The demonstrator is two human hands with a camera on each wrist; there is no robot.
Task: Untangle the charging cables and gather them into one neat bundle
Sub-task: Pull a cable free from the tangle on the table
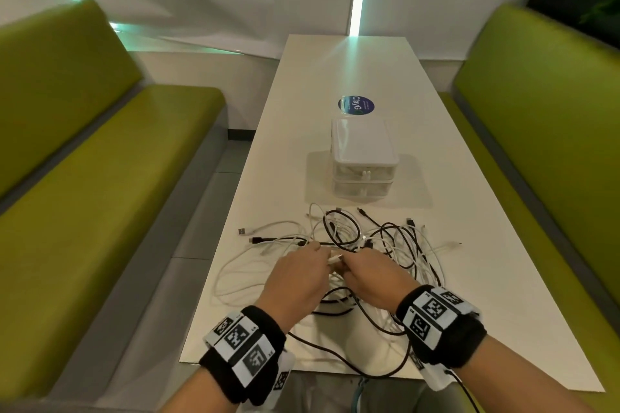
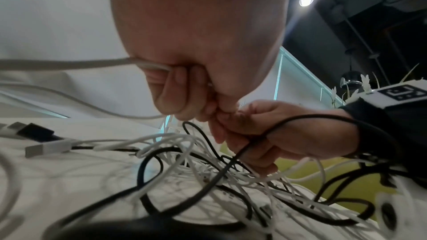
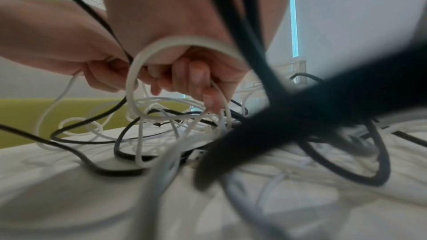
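White and black charging cables (image 1: pixel 365 245) sprawling tangled across the near end of the table (image 1: pixel 469 211), your left hand (image 1: pixel 295 278) and right hand (image 1: pixel 372 278) meeting, both pinching a white plug (image 1: pixel 334 258) pointing right.

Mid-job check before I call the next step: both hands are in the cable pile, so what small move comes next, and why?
Probably draw the thin white charging cable out sideways with the left hand, the right hand pinning the tangle. The left hand already grips it, both hands meet at a white plug, and black and white loops cross on the white table.
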